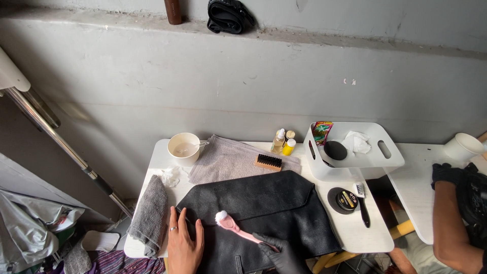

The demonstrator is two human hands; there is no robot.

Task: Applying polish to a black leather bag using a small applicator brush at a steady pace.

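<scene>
Head view, left hand flat on black bag, right hand gripping pink brush

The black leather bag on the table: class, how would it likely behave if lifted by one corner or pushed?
The black leather bag lies flat with a creased flap, so it would probably sag rather than stay stiff. It overhangs the white table near the left hand, so a push might slide it off.
</scene>
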